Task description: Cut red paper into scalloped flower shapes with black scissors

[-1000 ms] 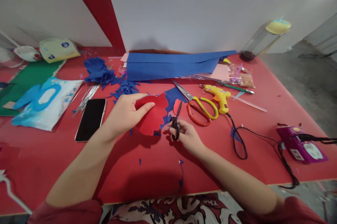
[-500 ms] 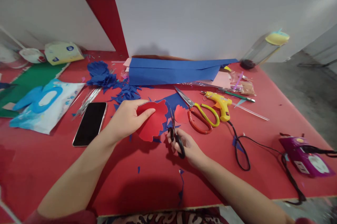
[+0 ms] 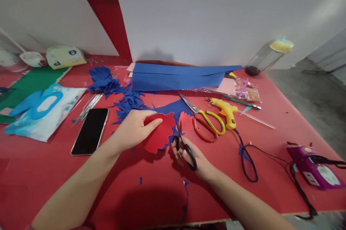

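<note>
My left hand point(image 3: 136, 129) pinches a red paper piece point(image 3: 160, 132) with a scalloped edge, thumb on top; blue paper shows along its right and lower rim. In my right hand point(image 3: 193, 156) are small black-handled scissors point(image 3: 184, 147), fingers in the loops. Their blades are slightly parted and point up and away, just right of the red paper's edge, apart from it as far as I can see. Behind the blades lies a smaller red paper piece point(image 3: 185, 121). A blue paper sheet point(image 3: 173, 110) rests on the table beyond my hands.
Large scissors point(image 3: 207, 123) and a yellow glue gun point(image 3: 226, 111) lie right, its cord running to a purple power strip point(image 3: 315, 168). Blue paper scraps point(image 3: 129, 102), a phone point(image 3: 90, 131) and a wipes pack point(image 3: 47, 109) lie left. Folded blue paper point(image 3: 178, 77) stands behind.
The red paper has turned slightly and shifted a little right in my left hand. The scissors have tilted, with their handles lower and further right. The whole view has shifted slightly.
</note>
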`<state>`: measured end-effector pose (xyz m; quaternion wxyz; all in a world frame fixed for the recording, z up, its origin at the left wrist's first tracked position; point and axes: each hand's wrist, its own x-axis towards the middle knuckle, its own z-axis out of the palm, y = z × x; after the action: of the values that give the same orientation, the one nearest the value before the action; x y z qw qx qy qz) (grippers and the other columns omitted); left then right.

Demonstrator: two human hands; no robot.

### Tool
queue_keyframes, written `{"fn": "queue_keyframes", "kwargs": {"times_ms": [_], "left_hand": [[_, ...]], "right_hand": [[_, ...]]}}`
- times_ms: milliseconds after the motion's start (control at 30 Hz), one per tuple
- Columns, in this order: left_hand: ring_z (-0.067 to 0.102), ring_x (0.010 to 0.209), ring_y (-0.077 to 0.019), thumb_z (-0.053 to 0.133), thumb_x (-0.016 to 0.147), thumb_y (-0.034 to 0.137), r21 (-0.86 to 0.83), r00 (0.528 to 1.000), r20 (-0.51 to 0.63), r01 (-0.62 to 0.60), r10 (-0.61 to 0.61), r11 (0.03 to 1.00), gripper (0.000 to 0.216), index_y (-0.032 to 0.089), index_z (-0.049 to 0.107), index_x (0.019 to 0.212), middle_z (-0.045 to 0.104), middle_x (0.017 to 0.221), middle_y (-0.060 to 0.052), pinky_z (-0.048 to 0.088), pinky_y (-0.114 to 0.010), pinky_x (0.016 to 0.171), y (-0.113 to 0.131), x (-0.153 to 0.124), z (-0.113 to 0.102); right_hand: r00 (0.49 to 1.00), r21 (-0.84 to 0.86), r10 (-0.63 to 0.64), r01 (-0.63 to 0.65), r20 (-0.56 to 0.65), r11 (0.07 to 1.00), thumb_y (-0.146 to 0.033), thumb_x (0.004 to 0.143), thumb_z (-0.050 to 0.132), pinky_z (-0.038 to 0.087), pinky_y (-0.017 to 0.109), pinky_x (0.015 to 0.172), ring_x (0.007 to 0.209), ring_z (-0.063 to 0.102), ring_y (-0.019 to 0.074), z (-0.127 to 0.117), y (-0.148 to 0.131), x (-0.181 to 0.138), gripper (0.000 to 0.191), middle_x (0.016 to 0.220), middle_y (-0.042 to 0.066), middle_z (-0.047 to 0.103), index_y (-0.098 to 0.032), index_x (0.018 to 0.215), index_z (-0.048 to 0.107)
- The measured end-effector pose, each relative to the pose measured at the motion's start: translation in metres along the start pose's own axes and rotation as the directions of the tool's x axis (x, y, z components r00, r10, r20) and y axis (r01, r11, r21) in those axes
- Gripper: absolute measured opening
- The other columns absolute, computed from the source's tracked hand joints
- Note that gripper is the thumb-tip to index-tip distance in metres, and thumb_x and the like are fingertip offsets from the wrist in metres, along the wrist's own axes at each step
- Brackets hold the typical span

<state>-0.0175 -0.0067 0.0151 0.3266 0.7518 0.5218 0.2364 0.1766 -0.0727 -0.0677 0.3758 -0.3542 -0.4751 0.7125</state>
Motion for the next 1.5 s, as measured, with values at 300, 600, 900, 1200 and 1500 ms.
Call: {"fn": "queue_keyframes", "kwargs": {"times_ms": [300, 600, 900, 1200, 1500], "left_hand": [[0.065, 0.064, -0.0196, 0.052, 0.081, 0.036, -0.076, 1.0, 0.002, 0.014, -0.014, 0.997, 0.028, 0.018, 0.072, 0.076, 0.072, 0.069, -0.001, 0.051, -0.026, 0.058, 0.001, -0.001, 0.002], [0.066, 0.072, -0.0188, 0.049, 0.083, 0.034, -0.049, 0.998, 0.061, 0.018, -0.015, 0.999, 0.029, 0.015, 0.071, 0.084, 0.073, 0.08, -0.002, 0.051, -0.025, 0.065, 0.003, -0.003, -0.001], [0.065, 0.068, -0.0172, 0.049, 0.084, 0.033, -0.021, 0.998, 0.057, 0.014, -0.012, 1.0, 0.027, 0.015, 0.068, 0.078, 0.073, 0.076, -0.001, 0.048, -0.025, 0.062, 0.006, -0.002, -0.001], [0.066, 0.068, -0.017, 0.048, 0.085, 0.033, -0.021, 0.999, 0.042, 0.0, 0.001, 1.0, 0.028, 0.015, 0.069, 0.079, 0.073, 0.077, -0.001, 0.049, -0.025, 0.065, 0.004, -0.001, 0.003], [0.067, 0.072, -0.0183, 0.047, 0.085, 0.034, -0.026, 1.0, 0.012, -0.006, 0.007, 1.0, 0.029, 0.015, 0.069, 0.081, 0.074, 0.081, -0.002, 0.05, -0.025, 0.067, 0.003, -0.002, 0.007]], "right_hand": [[0.998, -0.017, 0.058, -0.058, -0.012, 0.998, -0.069, 0.071, 0.057, 0.026, 0.024, 0.048, 0.051, 0.034, 0.0089, 0.004, -0.006, -0.002, 0.051, 0.066, -0.002, 0.042, -0.02, 0.084, 0.049], [1.0, -0.067, 0.01, -0.008, 0.024, 0.998, -0.07, 0.072, 0.054, 0.025, 0.022, 0.045, 0.045, 0.031, 0.0065, 0.004, -0.01, -0.001, 0.053, 0.055, -0.005, 0.041, -0.017, 0.072, 0.047], [0.999, -0.02, 0.053, -0.053, 0.012, 0.998, -0.07, 0.07, 0.057, 0.023, 0.022, 0.043, 0.044, 0.03, 0.0057, 0.005, -0.007, -0.001, 0.054, 0.055, -0.005, 0.04, -0.017, 0.072, 0.046], [0.999, -0.05, 0.05, -0.05, 0.001, 0.998, -0.071, 0.07, 0.055, 0.024, 0.022, 0.044, 0.044, 0.03, 0.0048, 0.005, -0.011, -0.001, 0.056, 0.053, -0.006, 0.039, -0.016, 0.069, 0.045], [0.999, -0.012, 0.024, -0.024, -0.025, 1.0, -0.071, 0.07, 0.056, 0.024, 0.022, 0.044, 0.044, 0.028, 0.0059, 0.007, -0.008, -0.001, 0.055, 0.052, -0.006, 0.038, -0.017, 0.069, 0.045]]}}
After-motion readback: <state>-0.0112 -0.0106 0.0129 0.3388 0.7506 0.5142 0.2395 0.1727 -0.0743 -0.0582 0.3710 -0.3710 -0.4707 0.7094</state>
